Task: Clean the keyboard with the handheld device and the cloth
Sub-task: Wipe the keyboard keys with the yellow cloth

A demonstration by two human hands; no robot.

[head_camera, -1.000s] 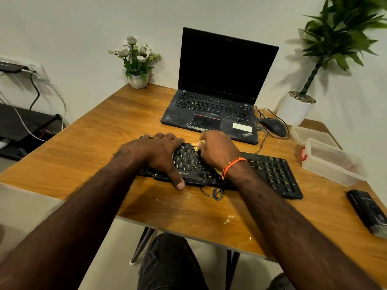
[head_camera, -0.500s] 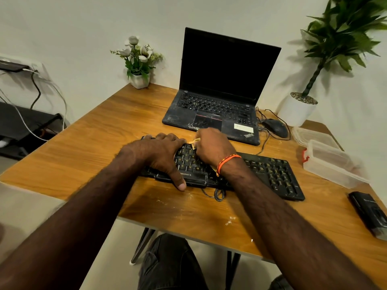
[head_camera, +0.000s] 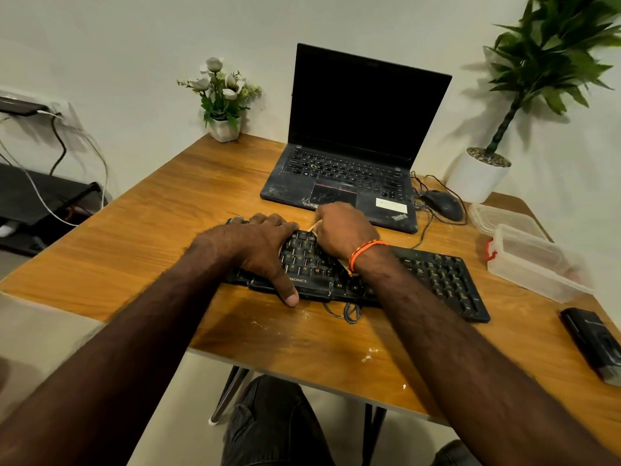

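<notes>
Keyboard (head_camera: 437, 277) lies flat on the table (head_camera: 134, 237), just in front of the laptop (head_camera: 339, 183), long axis running left-right. Left hand (head_camera: 255, 247) pins the keyboard's left end, fingers spread, thumb over the near edge. Right hand (head_camera: 342, 230) sits mid-keyboard, grip bunched round a pale cloth (head_camera: 314, 227); right half of the keys unwiped, I'd say, so the sweep goes rightward along that axis. Handheld device (head_camera: 594, 344) lies well right of the keyboard, right hand nearer.

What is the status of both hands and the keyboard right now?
Left hand flat, steadying the black desktop keyboard. Right hand in a grip on the yellowish cloth, over the keys. Nothing blocking.
</notes>
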